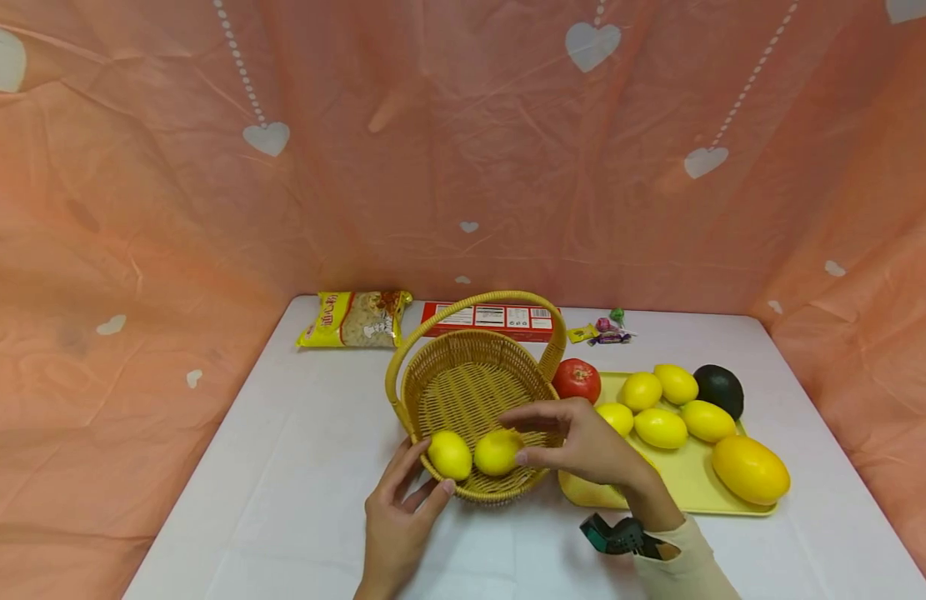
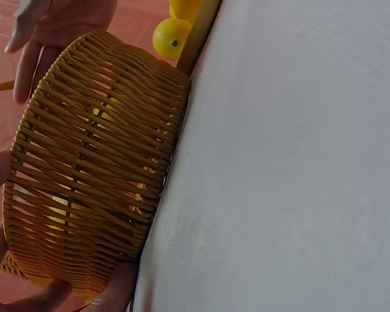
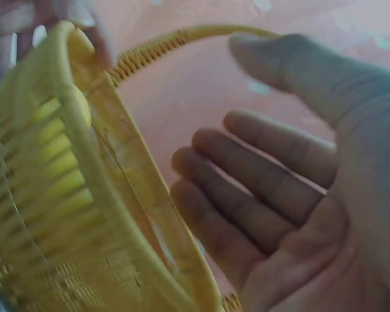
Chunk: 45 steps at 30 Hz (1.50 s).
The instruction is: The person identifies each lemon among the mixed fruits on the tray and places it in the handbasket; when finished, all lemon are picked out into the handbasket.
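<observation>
**Two lemons lying in the basket, both hands at its rim**

A wicker basket (image 1: 470,392) is standing near the middle of the bench (image 1: 282,467), its handle arching over it. Two lemons are lying inside at the near edge: the left lemon (image 1: 450,454) and the right lemon (image 1: 498,452), just beside each other.

The left hand (image 1: 397,517) is resting against the basket's near wall, fingers fairly straight and spread along the weave; the left wrist view is showing fingertips (image 2: 26,52) lying on the wicker wall (image 2: 97,162). The right hand (image 1: 583,446) is hovering over the basket's right rim, fingers loosely extended and open; its fingertips are reaching close to the right lemon, though I cannot tell whether they are touching it. The right wrist view is showing the palm (image 3: 299,195) wide and holding nothing, beside the rim.

A yellow tray (image 1: 683,479) is sitting just right of the basket, carrying more lemons, a tomato (image 1: 577,380), an avocado (image 1: 719,390) and a large yellow melon (image 1: 751,469). A snack bag (image 1: 353,318) and a red box (image 1: 496,320) are lying at the back.
</observation>
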{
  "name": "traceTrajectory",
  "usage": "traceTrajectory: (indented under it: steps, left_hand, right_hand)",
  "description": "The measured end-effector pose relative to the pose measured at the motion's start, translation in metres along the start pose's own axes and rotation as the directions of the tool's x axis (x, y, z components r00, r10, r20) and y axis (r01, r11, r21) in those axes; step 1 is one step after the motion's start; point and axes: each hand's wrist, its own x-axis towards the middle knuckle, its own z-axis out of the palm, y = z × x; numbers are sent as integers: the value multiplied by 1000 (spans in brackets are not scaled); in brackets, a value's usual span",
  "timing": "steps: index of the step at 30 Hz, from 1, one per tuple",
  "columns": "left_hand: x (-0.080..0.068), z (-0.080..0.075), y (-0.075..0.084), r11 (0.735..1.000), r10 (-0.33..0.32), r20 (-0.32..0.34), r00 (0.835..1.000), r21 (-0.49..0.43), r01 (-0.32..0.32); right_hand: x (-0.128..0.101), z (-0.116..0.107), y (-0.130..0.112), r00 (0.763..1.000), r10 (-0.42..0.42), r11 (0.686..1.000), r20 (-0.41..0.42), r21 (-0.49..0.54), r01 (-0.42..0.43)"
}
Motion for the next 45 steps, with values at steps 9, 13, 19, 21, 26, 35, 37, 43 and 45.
traceTrajectory:
  steps: [9, 13, 19, 21, 26, 35, 37, 43, 45]
  left_hand:
    - [1, 1, -2, 1000, -12, -5, 1000, -5, 12]
    - [1, 1, -2, 1000, -18, -3, 1000, -6, 18]
    - [1, 1, -1, 1000, -23, 0, 1000, -17, 23]
    - [1, 1, -1, 1000, -24, 4, 1000, -19, 24]
    - [0, 1, 1, 999, -35, 9, 999, -27, 35]
    - [-2, 2, 4, 998, -62, 9, 998, -29, 62]
    - [-2, 2, 4, 997, -65, 6, 998, -38, 65]
    - [-3, 3, 6, 995, -71, -12, 997, -71, 70]
    - [-3, 4, 6, 994, -78, -15, 997, -72, 77]
  right_hand:
    - [-37, -35, 14, 988, -45, 997, -148, 58, 54]
    - [-66, -48, 21, 975, 7, 998, -223, 70, 8]
    - [-109, -57, 30, 928, 111, 992, -357, 90, -84]
    - [-122, -58, 33, 911, 138, 989, -389, 107, -104]
    - [-146, -59, 42, 877, 208, 977, -433, 137, -163]
    - [-163, -60, 54, 852, 283, 959, -441, 146, -243]
    - [-162, -61, 56, 850, 292, 956, -439, 127, -264]
    - [-152, -59, 61, 859, 315, 949, -403, 103, -299]
    - [-148, -57, 63, 863, 319, 947, -392, 104, -303]
